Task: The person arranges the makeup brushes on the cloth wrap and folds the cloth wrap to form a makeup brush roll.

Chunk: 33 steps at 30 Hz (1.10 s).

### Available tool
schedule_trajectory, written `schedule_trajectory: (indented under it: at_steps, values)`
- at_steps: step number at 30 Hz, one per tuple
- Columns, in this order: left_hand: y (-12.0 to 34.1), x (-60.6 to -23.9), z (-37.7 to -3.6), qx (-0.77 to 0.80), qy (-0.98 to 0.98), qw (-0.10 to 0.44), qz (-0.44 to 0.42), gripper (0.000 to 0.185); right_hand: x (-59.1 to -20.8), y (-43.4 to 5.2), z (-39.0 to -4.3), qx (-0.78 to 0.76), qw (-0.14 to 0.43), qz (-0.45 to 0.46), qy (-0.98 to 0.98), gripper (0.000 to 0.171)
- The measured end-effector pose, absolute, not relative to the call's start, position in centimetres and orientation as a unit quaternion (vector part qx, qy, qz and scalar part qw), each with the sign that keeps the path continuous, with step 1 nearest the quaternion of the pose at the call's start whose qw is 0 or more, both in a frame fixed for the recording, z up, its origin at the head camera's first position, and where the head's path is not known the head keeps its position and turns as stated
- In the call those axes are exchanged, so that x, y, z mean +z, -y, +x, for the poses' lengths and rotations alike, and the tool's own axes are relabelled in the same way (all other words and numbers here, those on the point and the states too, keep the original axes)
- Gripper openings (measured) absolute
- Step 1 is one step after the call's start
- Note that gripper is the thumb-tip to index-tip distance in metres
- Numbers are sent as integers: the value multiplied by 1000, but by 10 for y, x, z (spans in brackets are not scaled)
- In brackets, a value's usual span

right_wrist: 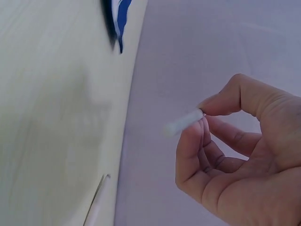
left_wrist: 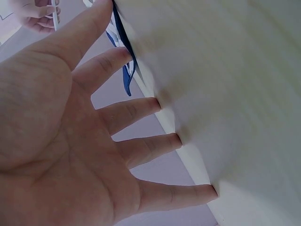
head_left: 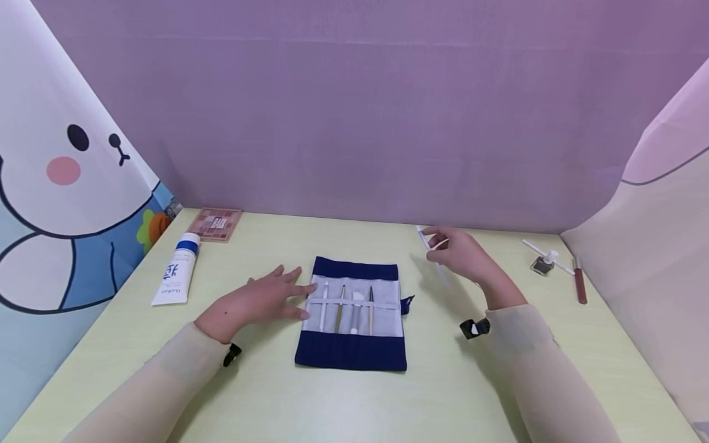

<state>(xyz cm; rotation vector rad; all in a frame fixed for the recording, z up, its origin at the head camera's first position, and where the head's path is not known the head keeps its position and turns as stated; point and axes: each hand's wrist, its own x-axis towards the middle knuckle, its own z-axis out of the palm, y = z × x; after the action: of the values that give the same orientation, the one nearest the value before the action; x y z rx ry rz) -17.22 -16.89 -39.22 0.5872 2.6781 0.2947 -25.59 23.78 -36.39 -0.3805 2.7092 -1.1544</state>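
My right hand (head_left: 458,253) pinches a slim white stick (right_wrist: 184,122) between thumb and fingertips, held above the table to the right of a navy and grey roll-up pouch (head_left: 351,353). Fingers spread, my left hand (head_left: 264,299) rests at the pouch's left edge, its thumb and index finger right at the cloth. The pouch lies unrolled, with several slender tools under its band: a white stick (head_left: 324,314), an olive-handled tool (head_left: 339,317), a wider white-and-clear tool (head_left: 356,315) and a dark-tipped brush (head_left: 371,317). In the left wrist view, the left fingertips touch the table.
At the left stand-off lie a white cream tube (head_left: 176,274) and a pink checked palette (head_left: 215,224). On the right are a small dark bottle (head_left: 542,265) with a white cap, another white stick (head_left: 533,248) beside it, and a reddish-brown handled tool (head_left: 580,286). A purple curtain (head_left: 354,123) hangs behind.
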Motion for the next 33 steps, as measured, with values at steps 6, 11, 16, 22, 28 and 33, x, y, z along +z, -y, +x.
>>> schedule_trajectory:
  at_steps: [6, 11, 16, 22, 28, 33]
  values:
    - [169, -392, -172, 105, -953, 192, 209, 69, -355, -226, -252, -431, 92, -144, -886, 54]
    - [169, -392, -172, 106, -952, 193, 211, 69, -350, -213, -248, -459, 95, -162, -868, 56]
    - [170, -391, -172, 105, -952, 191, 214, 68, -346, -200, -243, -482, 99, -177, -852, 56]
    - [169, -390, -172, 108, -953, 192, 208, 69, -346, -184, -240, -505, 121, -195, -832, 56]
    - [169, -390, -171, 108, -953, 194, 207, 70, -357, -174, -240, -525, 139, -193, -817, 52]
    - [169, -390, -172, 108, -953, 193, 208, 70, -371, -168, -245, -543, 144, -192, -805, 40]
